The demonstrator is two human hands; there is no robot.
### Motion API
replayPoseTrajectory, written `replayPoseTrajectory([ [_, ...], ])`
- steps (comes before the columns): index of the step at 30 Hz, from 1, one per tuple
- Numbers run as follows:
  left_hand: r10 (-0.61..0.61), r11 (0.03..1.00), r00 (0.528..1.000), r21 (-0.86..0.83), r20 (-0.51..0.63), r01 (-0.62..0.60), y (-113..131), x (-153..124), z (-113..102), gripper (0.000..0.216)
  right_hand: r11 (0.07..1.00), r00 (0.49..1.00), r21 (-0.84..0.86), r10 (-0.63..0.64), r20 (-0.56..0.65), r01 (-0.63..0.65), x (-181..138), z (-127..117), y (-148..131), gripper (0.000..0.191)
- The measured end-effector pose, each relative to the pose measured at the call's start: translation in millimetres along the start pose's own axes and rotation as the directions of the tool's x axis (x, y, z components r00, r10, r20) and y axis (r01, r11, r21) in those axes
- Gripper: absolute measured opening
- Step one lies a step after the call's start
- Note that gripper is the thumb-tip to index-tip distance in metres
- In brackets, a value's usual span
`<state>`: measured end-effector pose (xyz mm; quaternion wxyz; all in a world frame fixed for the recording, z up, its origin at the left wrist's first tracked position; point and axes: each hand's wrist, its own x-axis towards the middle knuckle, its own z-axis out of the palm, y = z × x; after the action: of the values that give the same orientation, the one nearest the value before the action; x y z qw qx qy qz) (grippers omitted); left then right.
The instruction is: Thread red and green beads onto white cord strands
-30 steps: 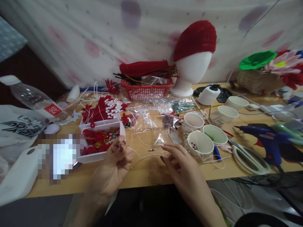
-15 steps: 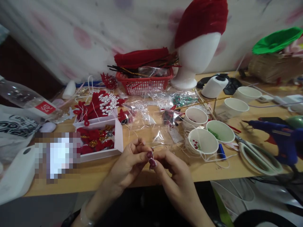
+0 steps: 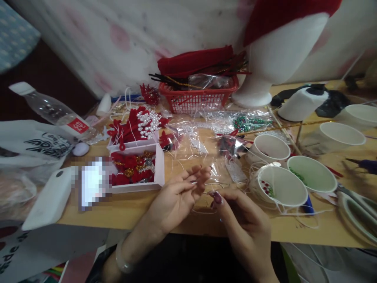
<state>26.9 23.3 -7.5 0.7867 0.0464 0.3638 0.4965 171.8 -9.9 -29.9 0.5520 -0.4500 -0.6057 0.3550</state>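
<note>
Palm up and fingers apart, my left hand (image 3: 179, 198) is open over the front of the table, just left of my right hand (image 3: 243, 224). My right thumb and forefinger are pinched together on a thin white cord (image 3: 203, 212), which loops below the fingertips. Whether anything tiny sits on the cord between the fingers is hard to make out. Beyond the fingers are clear plastic bags (image 3: 193, 143) and a card of small pearls (image 3: 235, 171). Closest to my right hand is a paper cup (image 3: 287, 186) with red and green beads.
On the left stand white boxes (image 3: 160, 167) of red fuzzy ornaments, a blurred-out lit screen (image 3: 92, 182) and a bottle (image 3: 55, 110). Behind are a red basket (image 3: 197, 98) and a white mannequin head (image 3: 277, 55). Scissors (image 3: 353, 204) and a thread cone (image 3: 303, 104) are on the right.
My hands have moved apart; the left fingers have let go and spread, while the right keeps its pinch on the cord. The view has turned left.
</note>
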Motion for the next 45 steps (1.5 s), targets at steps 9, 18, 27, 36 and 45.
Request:
replayPoseTrajectory([
  [9, 0.003, 1.0, 0.991, -0.028, -0.13, -0.007, 0, 5, 6, 0.039, 1.0, 1.0, 0.019, -0.016, -0.02, 0.016, 0, 2, 3, 0.016],
  [18, -0.045, 0.999, 0.996, -0.003, -0.078, 0.045, 0, 4, 7, 0.044, 1.0, 1.0, 0.029, -0.013, 0.003, 0.013, -1, 1, 3, 0.014],
  [27, 0.016, 0.989, 0.994, 0.145, -0.107, 0.0, 0, 7, -3, 0.045, 0.998, 0.999, 0.054, -0.033, 0.001, 0.033, -3, 0, 0, 0.014],
  [36, 0.029, 0.99, 0.997, 0.14, -0.076, -0.018, 1, 5, 4, 0.049, 0.997, 0.999, 0.075, -0.033, -0.012, 0.033, -1, -2, 0, 0.013],
  [45, 0.011, 0.973, 0.972, 0.229, -0.235, 0.044, -5, 12, 4, 0.042, 0.99, 0.999, 0.136, -0.038, -0.006, 0.039, 1, -5, 4, 0.016],
])
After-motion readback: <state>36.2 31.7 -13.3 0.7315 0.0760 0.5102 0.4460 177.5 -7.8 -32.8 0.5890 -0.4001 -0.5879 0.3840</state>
